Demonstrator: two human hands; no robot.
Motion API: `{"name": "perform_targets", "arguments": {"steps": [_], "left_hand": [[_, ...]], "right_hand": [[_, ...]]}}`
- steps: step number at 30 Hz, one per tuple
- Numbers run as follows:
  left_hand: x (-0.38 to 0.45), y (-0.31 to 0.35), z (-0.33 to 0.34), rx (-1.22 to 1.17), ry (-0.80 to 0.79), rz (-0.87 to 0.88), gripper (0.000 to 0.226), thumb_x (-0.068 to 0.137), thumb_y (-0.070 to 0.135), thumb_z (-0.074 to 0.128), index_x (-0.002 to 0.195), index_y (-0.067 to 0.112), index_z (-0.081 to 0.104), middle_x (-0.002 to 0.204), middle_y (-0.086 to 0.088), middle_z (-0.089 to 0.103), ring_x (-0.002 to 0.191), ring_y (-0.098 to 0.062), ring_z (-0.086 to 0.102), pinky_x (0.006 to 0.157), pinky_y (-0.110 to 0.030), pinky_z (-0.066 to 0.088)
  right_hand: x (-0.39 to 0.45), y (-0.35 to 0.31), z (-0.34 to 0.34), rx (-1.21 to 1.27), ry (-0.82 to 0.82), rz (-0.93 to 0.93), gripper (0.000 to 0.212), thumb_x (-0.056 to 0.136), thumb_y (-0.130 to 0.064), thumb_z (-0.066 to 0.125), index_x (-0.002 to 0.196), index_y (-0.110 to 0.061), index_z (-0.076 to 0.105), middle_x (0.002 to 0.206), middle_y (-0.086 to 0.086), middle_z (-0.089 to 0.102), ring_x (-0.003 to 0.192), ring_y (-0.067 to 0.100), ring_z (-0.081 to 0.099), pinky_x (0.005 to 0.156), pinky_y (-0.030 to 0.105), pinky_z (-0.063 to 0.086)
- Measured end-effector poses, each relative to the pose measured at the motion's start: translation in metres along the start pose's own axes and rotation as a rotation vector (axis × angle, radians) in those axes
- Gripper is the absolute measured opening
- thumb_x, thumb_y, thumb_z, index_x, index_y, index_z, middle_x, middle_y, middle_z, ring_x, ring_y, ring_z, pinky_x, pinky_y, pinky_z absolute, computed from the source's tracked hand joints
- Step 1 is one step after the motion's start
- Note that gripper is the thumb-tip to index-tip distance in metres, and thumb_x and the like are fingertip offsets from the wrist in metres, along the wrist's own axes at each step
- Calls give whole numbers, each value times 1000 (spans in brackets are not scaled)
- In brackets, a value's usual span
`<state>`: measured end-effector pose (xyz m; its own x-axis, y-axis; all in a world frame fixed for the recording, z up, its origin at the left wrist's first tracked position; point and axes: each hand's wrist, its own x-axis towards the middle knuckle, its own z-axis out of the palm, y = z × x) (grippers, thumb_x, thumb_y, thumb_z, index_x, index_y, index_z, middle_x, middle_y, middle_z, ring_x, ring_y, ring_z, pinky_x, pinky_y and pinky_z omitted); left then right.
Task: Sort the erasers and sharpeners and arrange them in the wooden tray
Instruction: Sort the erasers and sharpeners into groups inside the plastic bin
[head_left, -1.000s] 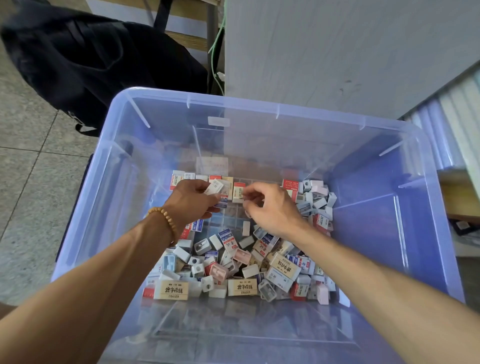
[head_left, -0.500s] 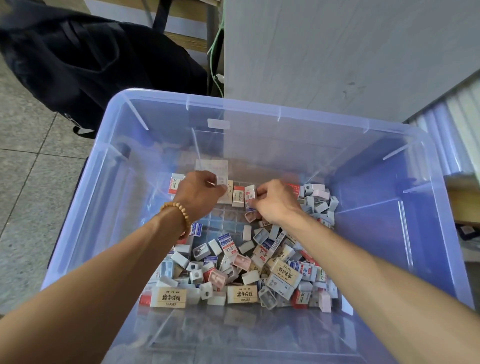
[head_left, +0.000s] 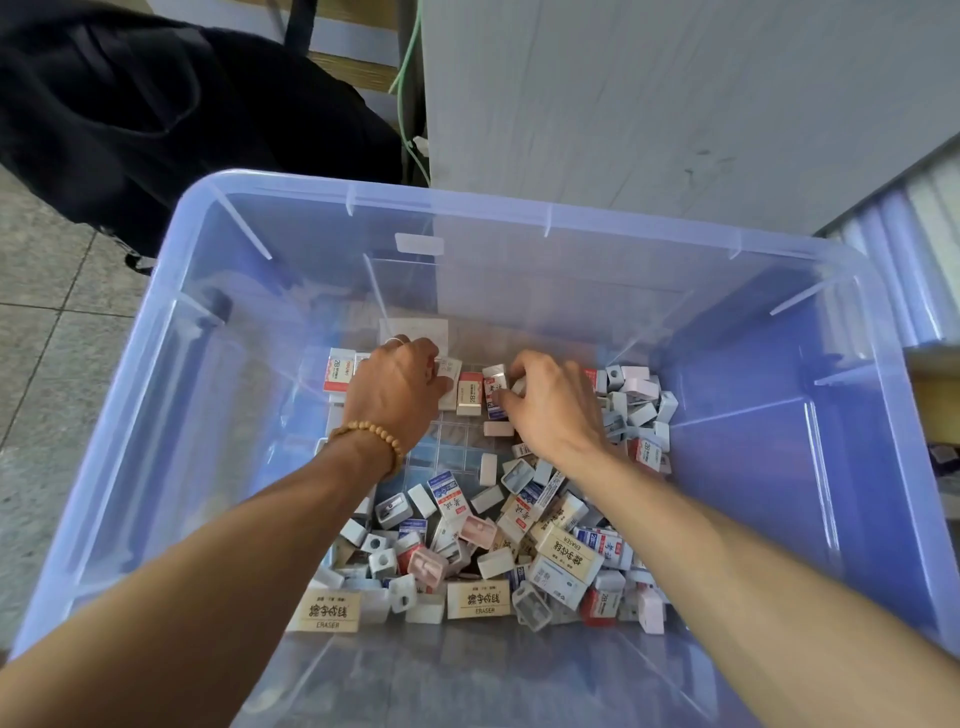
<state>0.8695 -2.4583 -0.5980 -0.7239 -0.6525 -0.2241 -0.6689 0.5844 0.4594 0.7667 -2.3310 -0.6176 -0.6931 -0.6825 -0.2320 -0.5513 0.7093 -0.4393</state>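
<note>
Even, bright daylight is seen throughout, with only soft shadows. Pale glare is carried on the plastic bin (head_left: 519, 218) walls. Straight edges are bowed toward the frame borders, and slight blur is noticed on the forearms at the bottom.

**Erasers and sharpeners, part sorted**

A loose heap of erasers (head_left: 569, 553) and sharpeners (head_left: 641, 413) covers the near and right side of the tray (head_left: 457, 441), a clear gridded one whose cells show bare in the middle. The erasers are sleeved blocks, cream, white-and-blue or red, lying flat and tilted every way. The sharpeners are small boxy ones (white, grey, a few pink), thickest at the far right. Along the far edge a short row of erasers (head_left: 470, 392) stands on end, side by side.
</note>
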Motion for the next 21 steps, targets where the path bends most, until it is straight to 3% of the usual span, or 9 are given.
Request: {"name": "perform_targets", "arguments": {"steps": [4,7,10,13,16,21], "left_hand": [[-8,-6,-2,106,82,180,31,88,22,70,118,12,67,110,-9,63,91,-31,63,64,-34,48],[-9,-12,-1,269,20,391,43,78,28,80,118,15,69,115,-7,65,103,-28,57,78,-40,51],[-10,-12,2,410,-47,396,49,77,38,79,120,17,68,118,-5,65,106,-27,56,88,-40,47],[-10,-11,5,508,-38,387,47,74,37,82,113,15,68,109,-5,67,98,-27,59,80,-40,49],[-8,-6,4,487,1,372,41,76,32,81,110,15,65,105,-6,66,97,-28,58,79,-39,48],[-12,-5,0,391,-3,321,40,90,35,63,125,16,58,124,-5,58,114,-26,50,93,-38,43]], "right_hand": [[-8,2,-1,14,-59,-67,13,88,-7,69,100,-7,73,82,1,74,63,17,68,61,33,60],[-16,3,-2,-163,-84,-161,6,89,-5,67,89,-9,72,74,-3,63,59,12,58,55,19,48],[-17,5,-5,-361,-48,-285,13,97,-12,60,92,-9,72,80,1,62,62,16,50,62,24,41],[-13,4,-8,-399,-11,-323,16,99,-19,60,97,-9,73,85,2,63,64,19,53,64,30,48],[-12,7,-14,-328,24,-263,20,92,-25,70,105,-10,70,94,4,63,72,23,64,66,32,50],[-15,14,-22,-333,20,-136,22,87,-20,71,107,-11,68,97,3,70,80,26,69,69,33,52]]}}
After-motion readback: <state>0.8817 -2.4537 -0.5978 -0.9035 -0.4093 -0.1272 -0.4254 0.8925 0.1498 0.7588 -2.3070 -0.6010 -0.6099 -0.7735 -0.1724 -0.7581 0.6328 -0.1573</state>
